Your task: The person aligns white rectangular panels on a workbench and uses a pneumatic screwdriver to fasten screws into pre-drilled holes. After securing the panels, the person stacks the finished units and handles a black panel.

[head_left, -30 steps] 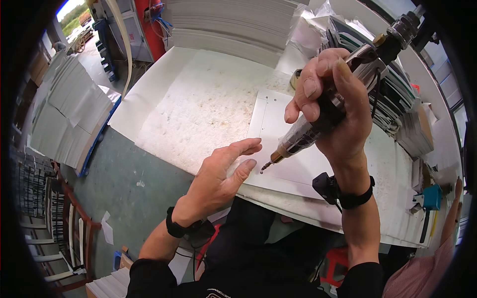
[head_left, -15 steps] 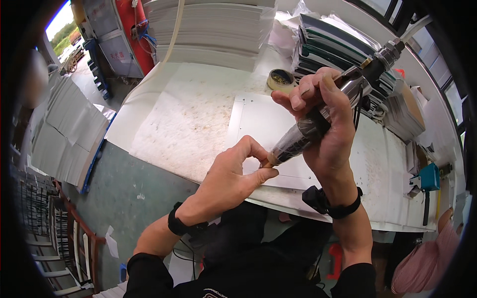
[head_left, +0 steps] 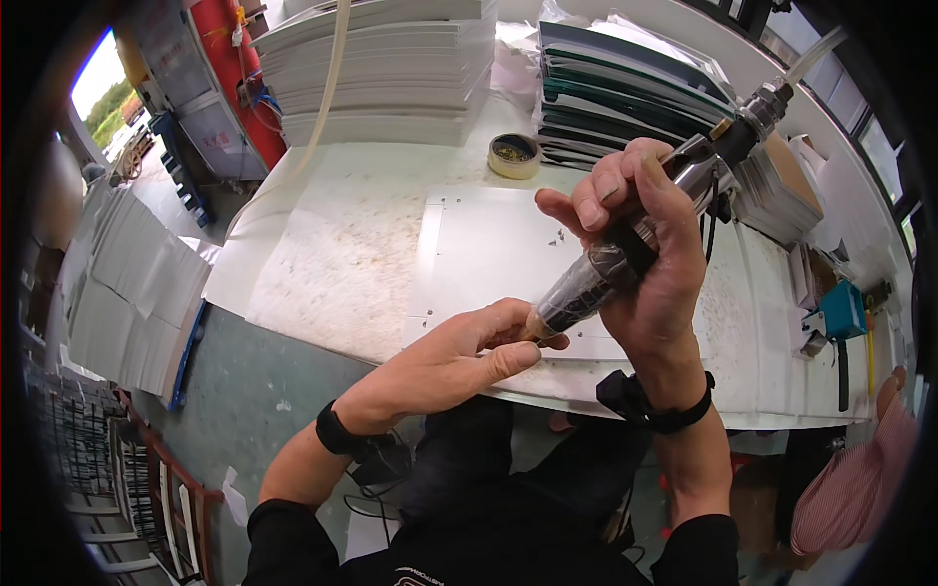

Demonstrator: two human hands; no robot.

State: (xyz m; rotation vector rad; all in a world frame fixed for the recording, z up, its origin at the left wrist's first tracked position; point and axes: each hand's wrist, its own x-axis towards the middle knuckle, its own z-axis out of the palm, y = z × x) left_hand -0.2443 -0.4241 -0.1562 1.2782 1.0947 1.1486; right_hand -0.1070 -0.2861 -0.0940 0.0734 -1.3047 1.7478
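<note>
My right hand [head_left: 657, 269] grips a pneumatic screwdriver [head_left: 582, 288] with a clear-wrapped nose and a metal rear end, slanting down to the left. My left hand [head_left: 445, 359] is closed at the tool's tip, thumb on the near side and fingers on the far side. Whether a small screw sits between those fingers is hidden. Beneath both hands lies a flat white panel [head_left: 479, 249] with small holes or fittings along its edges. A few tiny dark pieces [head_left: 557, 237] rest on it near the tool.
Beyond the panel stands a tape roll [head_left: 514, 171] holding small metal pieces. Stacks of white sheets [head_left: 381, 88] and dark-edged panels [head_left: 625, 93] line the back. A pale hose [head_left: 327, 98] hangs at the left. A teal tool [head_left: 842, 311] lies at the right edge.
The view has shifted, so the table and stacks sit farther left. My left fingers have straightened somewhat at the tool's tip, and the tip is slightly lower in view. My right hand keeps its grip.
</note>
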